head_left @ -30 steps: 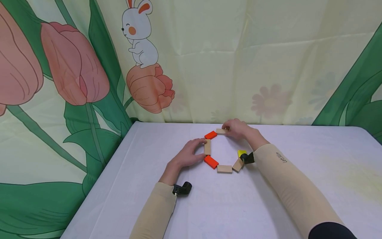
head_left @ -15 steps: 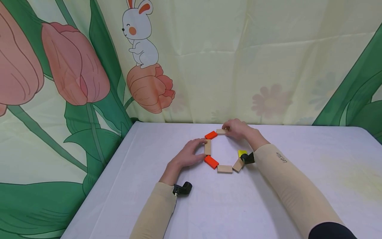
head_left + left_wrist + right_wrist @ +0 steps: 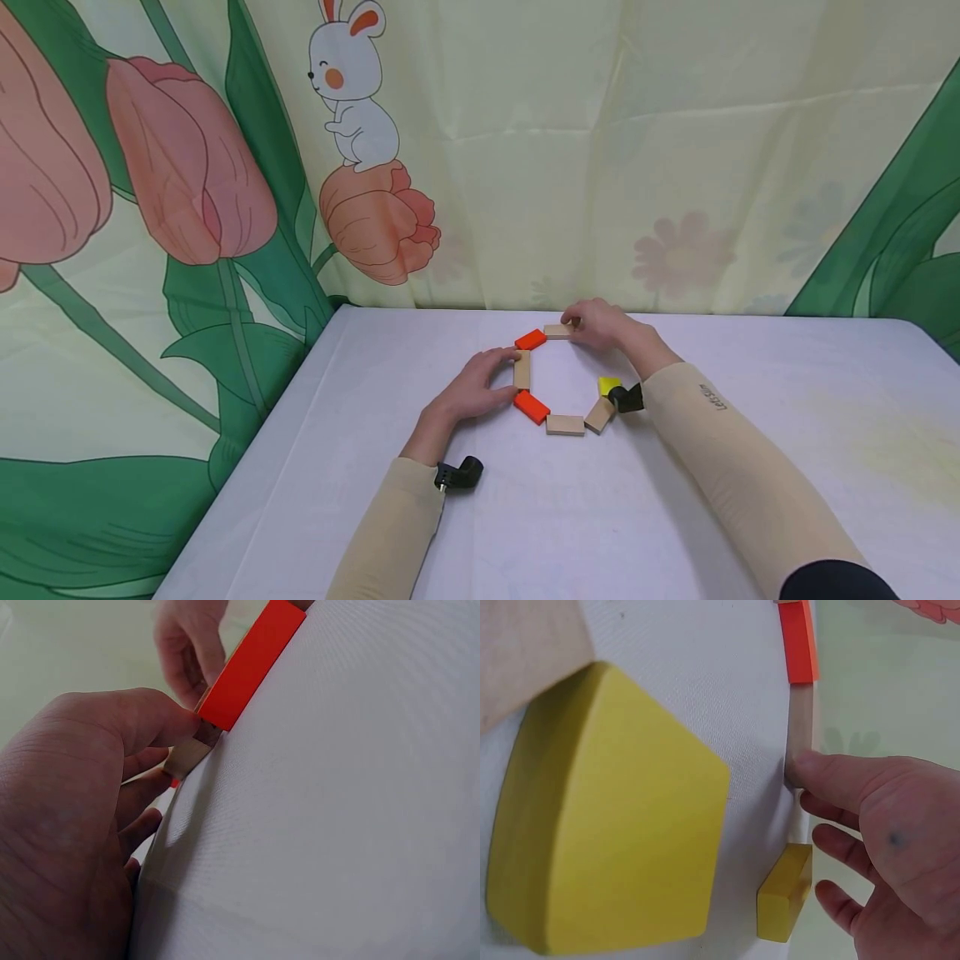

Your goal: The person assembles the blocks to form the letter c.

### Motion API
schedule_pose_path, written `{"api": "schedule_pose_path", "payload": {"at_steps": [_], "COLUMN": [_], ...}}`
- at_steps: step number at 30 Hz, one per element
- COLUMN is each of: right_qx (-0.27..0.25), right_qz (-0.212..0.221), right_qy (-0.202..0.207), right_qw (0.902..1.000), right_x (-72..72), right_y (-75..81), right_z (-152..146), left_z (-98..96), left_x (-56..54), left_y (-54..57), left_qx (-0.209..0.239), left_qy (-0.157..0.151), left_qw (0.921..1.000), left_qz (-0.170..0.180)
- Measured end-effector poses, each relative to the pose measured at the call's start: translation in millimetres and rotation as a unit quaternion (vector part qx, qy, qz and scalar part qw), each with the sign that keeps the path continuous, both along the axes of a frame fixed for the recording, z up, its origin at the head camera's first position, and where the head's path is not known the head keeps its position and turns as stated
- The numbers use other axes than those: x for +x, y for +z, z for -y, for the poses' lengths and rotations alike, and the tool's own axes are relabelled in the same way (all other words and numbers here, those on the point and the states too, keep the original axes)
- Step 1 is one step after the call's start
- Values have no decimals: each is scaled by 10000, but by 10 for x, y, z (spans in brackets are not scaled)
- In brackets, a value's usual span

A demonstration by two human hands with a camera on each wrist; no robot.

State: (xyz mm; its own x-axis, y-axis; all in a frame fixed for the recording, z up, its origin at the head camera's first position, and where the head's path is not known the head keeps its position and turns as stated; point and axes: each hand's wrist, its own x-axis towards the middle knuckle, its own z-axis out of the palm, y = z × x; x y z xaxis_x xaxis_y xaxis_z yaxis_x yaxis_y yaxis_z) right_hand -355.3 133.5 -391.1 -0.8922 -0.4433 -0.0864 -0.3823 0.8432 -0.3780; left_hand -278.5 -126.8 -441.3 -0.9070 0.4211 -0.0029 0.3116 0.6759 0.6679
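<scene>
Flat plain wooden, red and yellow blocks lie in a ring on the table. My left hand (image 3: 475, 385) holds the ring's left wooden block (image 3: 522, 372), thumb at its near end and fingertips at its far end. Red blocks (image 3: 532, 407) (image 3: 530, 339) adjoin both its ends. At the far side my right hand (image 3: 600, 323) pinches a wooden block (image 3: 801, 724) by its right end; its left end meets the far red block (image 3: 799, 645). Below my right fingers, in the right wrist view, lies a yellow block (image 3: 780, 900), hidden behind that hand in the head view.
A second yellow block (image 3: 637, 817) stands large in the right wrist view, on the ring's right side. Two wooden blocks (image 3: 565, 425) (image 3: 599, 414) form its near side. White cloth covers the table (image 3: 555, 517); a printed curtain (image 3: 525, 150) hangs along the back edge.
My right hand and forearm have shifted very slightly to the right, fingers still at the far wooden block. The left hand and the ring look the same.
</scene>
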Motion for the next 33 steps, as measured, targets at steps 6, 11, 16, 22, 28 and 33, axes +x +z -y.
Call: {"api": "schedule_pose_path", "payload": {"at_steps": [6, 11, 16, 22, 28, 33], "right_qx": [-46, 7, 30, 9, 30, 10], "right_qz": [12, -66, -121, -123, -133, -149], "right_qy": [-16, 19, 36, 18, -64, -79], "right_qw": [10000, 10000, 9999, 9999, 9999, 9999], "right_x": [-3, -19, -15, -13, -20, -18], "right_y": [-16, -25, -19, -16, -32, -34], "right_z": [-3, -17, -17, -7, 11, 17], "left_z": [3, -2, -5, 1, 2, -3], "left_x": [4, 9, 11, 8, 12, 8], "left_y": [-2, 1, -2, -11, 0, 2], "left_qx": [44, 49, 64, 66, 105, 37], "left_qy": [-23, -12, -18, -47, -39, -22], "left_qw": [10000, 10000, 10000, 9999, 9999, 10000], "left_qz": [9, 5, -25, -61, -32, -19]}}
